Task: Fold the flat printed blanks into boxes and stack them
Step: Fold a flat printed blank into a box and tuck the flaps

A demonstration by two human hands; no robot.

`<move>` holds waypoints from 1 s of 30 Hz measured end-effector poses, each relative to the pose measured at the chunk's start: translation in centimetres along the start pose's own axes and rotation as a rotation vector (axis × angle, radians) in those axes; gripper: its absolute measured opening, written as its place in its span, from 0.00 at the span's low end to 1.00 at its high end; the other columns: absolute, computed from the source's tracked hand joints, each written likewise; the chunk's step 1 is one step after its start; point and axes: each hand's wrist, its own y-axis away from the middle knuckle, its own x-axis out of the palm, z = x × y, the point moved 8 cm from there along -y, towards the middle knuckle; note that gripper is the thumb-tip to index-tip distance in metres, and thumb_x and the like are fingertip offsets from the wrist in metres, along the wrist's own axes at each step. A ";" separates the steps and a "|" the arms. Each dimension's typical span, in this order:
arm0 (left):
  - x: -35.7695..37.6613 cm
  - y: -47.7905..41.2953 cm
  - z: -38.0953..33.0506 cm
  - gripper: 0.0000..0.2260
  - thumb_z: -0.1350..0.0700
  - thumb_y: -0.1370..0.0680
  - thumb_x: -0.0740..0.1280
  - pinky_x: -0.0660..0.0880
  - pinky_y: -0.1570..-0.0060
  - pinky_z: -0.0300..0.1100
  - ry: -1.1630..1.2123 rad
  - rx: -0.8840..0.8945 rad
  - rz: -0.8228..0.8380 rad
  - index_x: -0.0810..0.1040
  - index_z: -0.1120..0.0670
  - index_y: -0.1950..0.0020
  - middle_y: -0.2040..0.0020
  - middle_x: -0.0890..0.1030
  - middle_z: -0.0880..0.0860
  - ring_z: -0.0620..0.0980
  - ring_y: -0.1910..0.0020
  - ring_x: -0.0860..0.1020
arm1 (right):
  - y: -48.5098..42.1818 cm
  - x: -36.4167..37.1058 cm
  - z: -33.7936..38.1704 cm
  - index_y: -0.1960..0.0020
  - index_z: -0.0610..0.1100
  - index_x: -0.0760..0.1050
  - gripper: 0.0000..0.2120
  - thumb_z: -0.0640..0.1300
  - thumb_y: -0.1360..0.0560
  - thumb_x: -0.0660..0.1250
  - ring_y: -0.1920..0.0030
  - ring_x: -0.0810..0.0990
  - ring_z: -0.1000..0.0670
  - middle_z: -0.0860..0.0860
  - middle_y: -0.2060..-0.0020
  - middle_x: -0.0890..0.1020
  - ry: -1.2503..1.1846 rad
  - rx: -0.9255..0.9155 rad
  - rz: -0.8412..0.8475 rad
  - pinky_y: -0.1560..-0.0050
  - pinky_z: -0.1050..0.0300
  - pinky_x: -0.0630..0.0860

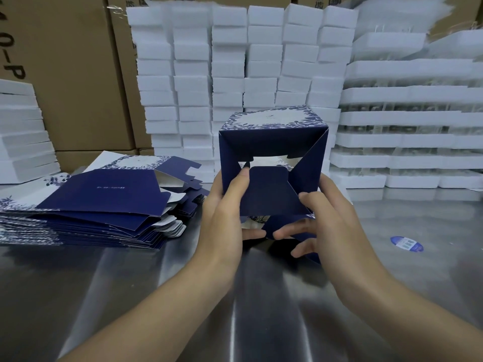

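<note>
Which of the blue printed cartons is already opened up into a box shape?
The box held between left hand and right hand, end flaps half folded. The rest lie flat in the pile on the left.

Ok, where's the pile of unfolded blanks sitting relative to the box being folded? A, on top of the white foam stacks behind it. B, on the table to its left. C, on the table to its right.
B: the pile of flat blanks lies on the metal table to the left of the box, which the left hand and right hand hold between them.
</note>
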 end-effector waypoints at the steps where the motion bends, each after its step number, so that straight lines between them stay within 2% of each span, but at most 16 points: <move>1: 0.1 0.0 0.0 0.19 0.38 0.25 0.65 0.83 0.61 0.43 -0.001 0.000 0.005 0.82 0.39 0.36 0.43 0.87 0.43 0.46 0.43 0.85 | -0.1 -0.1 0.0 0.27 0.55 0.72 0.29 0.53 0.27 0.59 0.61 0.88 0.43 0.50 0.50 0.86 0.000 0.001 -0.001 0.70 0.54 0.76; 4: 0.4 0.2 -0.2 0.16 0.38 0.21 0.67 0.81 0.64 0.40 -0.023 0.014 0.007 0.81 0.38 0.35 0.44 0.87 0.41 0.44 0.44 0.85 | 0.1 0.1 0.0 0.31 0.58 0.75 0.24 0.57 0.26 0.59 0.61 0.88 0.43 0.56 0.49 0.87 0.004 0.003 0.010 0.67 0.50 0.76; 7: 0.5 0.2 -0.3 0.14 0.39 0.18 0.65 0.80 0.66 0.38 -0.051 0.036 -0.007 0.79 0.36 0.33 0.44 0.86 0.38 0.40 0.47 0.85 | 0.3 0.2 -0.3 0.35 0.61 0.77 0.17 0.64 0.20 0.63 0.61 0.88 0.44 0.57 0.47 0.87 0.011 0.007 -0.003 0.67 0.51 0.76; 11: 0.5 0.4 -0.3 0.17 0.35 0.19 0.66 0.81 0.64 0.38 -0.045 0.023 0.023 0.78 0.36 0.32 0.42 0.86 0.40 0.43 0.44 0.85 | 0.3 -0.2 -0.4 0.29 0.60 0.73 0.19 0.62 0.18 0.63 0.64 0.87 0.46 0.56 0.49 0.86 0.054 -0.005 -0.064 0.70 0.56 0.77; 13: 0.6 0.5 -0.1 0.19 0.36 0.22 0.67 0.81 0.63 0.39 -0.040 0.010 0.031 0.78 0.37 0.32 0.42 0.86 0.40 0.43 0.45 0.86 | 0.2 -0.5 -0.3 0.27 0.60 0.72 0.19 0.61 0.17 0.62 0.65 0.87 0.46 0.55 0.50 0.86 0.083 -0.023 -0.085 0.70 0.58 0.77; 17: 0.4 0.2 0.3 0.14 0.47 0.18 0.69 0.80 0.65 0.38 -0.061 0.021 0.003 0.78 0.37 0.33 0.46 0.86 0.38 0.43 0.49 0.86 | 0.1 -0.6 0.0 0.30 0.58 0.73 0.17 0.59 0.16 0.62 0.67 0.85 0.47 0.52 0.55 0.86 0.098 -0.048 -0.099 0.71 0.60 0.77; 20: 0.3 0.2 0.5 0.15 0.46 0.18 0.70 0.80 0.65 0.38 -0.079 0.019 -0.015 0.77 0.38 0.32 0.45 0.86 0.38 0.45 0.47 0.86 | 0.1 -0.6 0.0 0.32 0.58 0.74 0.14 0.57 0.16 0.62 0.69 0.84 0.49 0.53 0.58 0.86 0.097 -0.067 -0.097 0.71 0.59 0.77; 27: 0.3 0.1 0.5 0.17 0.47 0.19 0.71 0.80 0.67 0.37 -0.119 0.059 -0.033 0.76 0.39 0.30 0.45 0.86 0.38 0.41 0.50 0.86 | 0.1 -0.5 0.0 0.34 0.58 0.74 0.11 0.56 0.16 0.62 0.69 0.83 0.50 0.54 0.59 0.86 0.117 -0.095 -0.091 0.66 0.54 0.75; 30: 0.4 0.3 0.3 0.18 0.45 0.19 0.72 0.80 0.66 0.38 -0.120 0.063 -0.022 0.76 0.38 0.30 0.44 0.86 0.38 0.42 0.49 0.86 | 0.1 -0.6 -0.1 0.33 0.59 0.74 0.12 0.56 0.16 0.62 0.69 0.84 0.49 0.53 0.58 0.86 0.105 -0.082 -0.086 0.69 0.57 0.76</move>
